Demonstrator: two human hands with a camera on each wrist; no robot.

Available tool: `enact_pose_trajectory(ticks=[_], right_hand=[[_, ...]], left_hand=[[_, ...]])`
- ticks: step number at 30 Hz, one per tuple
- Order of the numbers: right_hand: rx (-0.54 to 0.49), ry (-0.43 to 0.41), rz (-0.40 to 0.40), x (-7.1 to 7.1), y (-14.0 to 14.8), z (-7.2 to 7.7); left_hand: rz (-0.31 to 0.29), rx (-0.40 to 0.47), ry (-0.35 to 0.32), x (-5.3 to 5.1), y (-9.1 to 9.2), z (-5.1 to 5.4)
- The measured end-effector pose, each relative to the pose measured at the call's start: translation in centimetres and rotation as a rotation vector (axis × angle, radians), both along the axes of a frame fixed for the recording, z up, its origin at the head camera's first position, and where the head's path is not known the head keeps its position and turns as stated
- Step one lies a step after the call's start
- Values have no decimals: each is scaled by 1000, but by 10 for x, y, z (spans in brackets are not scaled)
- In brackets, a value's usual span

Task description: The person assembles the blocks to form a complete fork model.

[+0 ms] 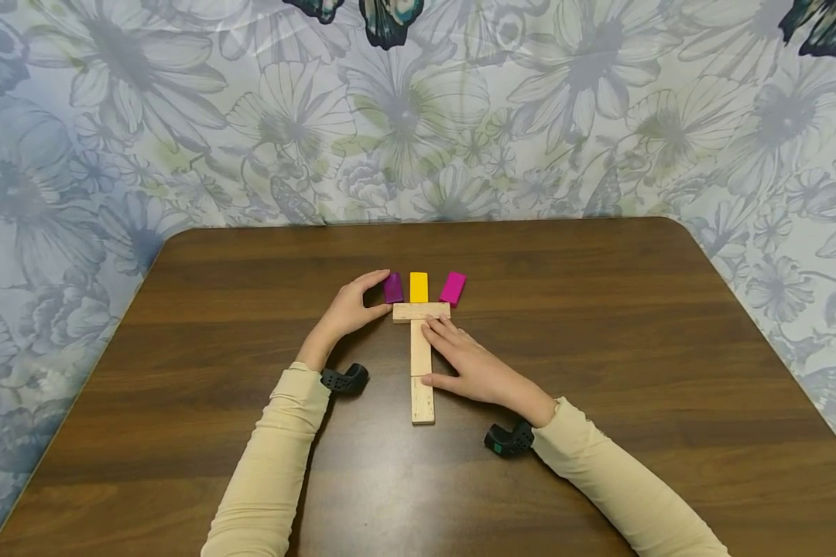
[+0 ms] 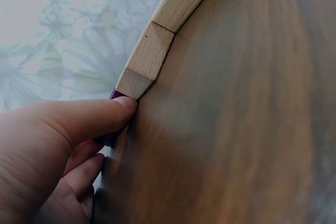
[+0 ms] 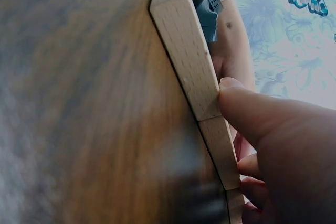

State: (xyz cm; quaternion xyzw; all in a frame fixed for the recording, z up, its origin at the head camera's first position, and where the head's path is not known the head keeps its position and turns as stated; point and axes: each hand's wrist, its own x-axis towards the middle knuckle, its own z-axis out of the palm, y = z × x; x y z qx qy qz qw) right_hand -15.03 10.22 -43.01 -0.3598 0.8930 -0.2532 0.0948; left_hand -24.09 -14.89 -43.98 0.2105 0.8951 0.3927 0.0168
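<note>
Wooden blocks lie flat in a T. A plain crosswise block tops two plain blocks set end to end, the upper one and the lower one. Beyond the crosspiece are a purple block, a yellow block and a tilted magenta block. My left hand pinches the purple block between index finger and thumb, the thumb close to the crosspiece's left end. With fingers extended, my right hand touches the crosspiece, its thumb beside the joint of the two lengthwise blocks.
All the blocks lie on a brown wood-grain table with rounded far corners. Behind it hangs a flowered backdrop with butterflies. Dark bands with cameras, a left one and a right one, sit at the wrists.
</note>
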Motion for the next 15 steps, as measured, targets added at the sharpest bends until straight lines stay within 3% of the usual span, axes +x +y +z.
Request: enact_pose_trajectory(ticks=[11,15], right_hand=[[3,-21,5,-3,-2,-3],[-52,-30,7,-2,2,-6]], left_hand=[[-26,-9,9,0,-4,-5],[-23,23,-7,7,-7,-8]])
